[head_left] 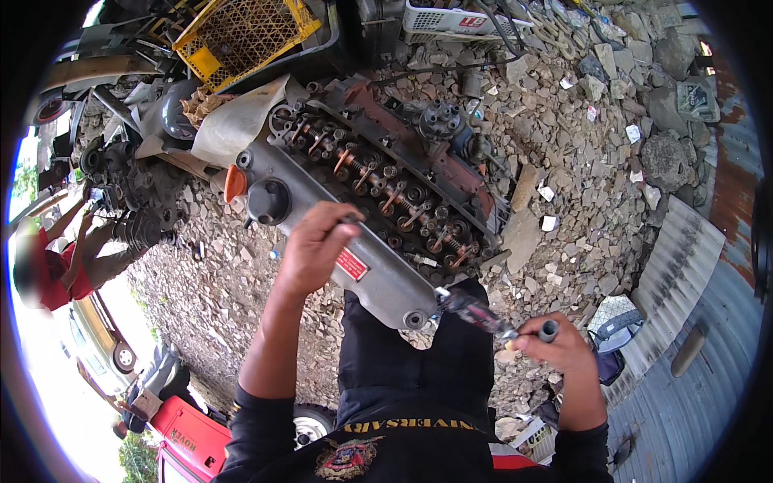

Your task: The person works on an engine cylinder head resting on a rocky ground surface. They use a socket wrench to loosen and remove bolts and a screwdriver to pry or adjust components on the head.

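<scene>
A grey valve cover (386, 283) with a black oil cap (268, 201) lies slantwise along the near side of an engine, whose rocker arms (378, 179) are exposed. Over the cover's middle is my left hand (316, 241), thumb and fingers pinched on a small dark piece, too small to name. My right hand (560, 348), at the right of my lap, grips a ratchet wrench (475, 312) with a dark grip, slightly blurred. A grey socket (549, 329) sticks up between the fingers of that hand. The wrench's far end points left, near the cover's lower end.
Rubble (555, 153) covers the ground. A yellow crate (241, 40) and a white basket (451, 22) stand beyond the engine. Corrugated metal sheets (668, 298) lie to the right. At the left are greasy parts (137, 201), another person in red (56, 270) and a red vehicle (189, 439).
</scene>
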`<act>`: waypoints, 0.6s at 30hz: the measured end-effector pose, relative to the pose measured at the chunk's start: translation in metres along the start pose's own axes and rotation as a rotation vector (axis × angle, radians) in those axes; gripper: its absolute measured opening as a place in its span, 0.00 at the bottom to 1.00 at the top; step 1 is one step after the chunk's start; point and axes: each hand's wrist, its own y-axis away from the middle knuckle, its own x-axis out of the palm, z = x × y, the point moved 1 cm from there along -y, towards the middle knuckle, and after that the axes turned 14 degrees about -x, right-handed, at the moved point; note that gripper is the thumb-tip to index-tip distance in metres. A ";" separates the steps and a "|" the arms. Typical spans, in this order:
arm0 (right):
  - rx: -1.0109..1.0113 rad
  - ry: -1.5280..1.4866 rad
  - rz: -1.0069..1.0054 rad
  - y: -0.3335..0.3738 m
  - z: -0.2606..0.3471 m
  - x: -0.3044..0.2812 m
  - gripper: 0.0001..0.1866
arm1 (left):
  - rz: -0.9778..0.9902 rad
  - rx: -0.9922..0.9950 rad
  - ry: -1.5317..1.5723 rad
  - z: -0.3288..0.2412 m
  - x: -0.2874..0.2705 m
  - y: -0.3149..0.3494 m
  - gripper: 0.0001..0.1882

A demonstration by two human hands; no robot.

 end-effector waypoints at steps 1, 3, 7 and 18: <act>-0.019 0.044 -0.065 0.010 -0.005 -0.012 0.11 | 0.155 0.221 -0.237 -0.008 0.005 -0.008 0.12; -0.048 0.065 -0.192 0.021 -0.011 -0.020 0.11 | 0.362 0.400 -0.562 -0.014 0.039 -0.012 0.11; -0.118 -0.027 -0.349 0.034 -0.015 -0.032 0.13 | 0.492 0.360 -0.984 0.010 0.089 -0.010 0.12; -0.115 0.002 -0.391 0.042 -0.037 -0.036 0.10 | 0.285 0.224 -1.067 -0.011 0.134 0.006 0.11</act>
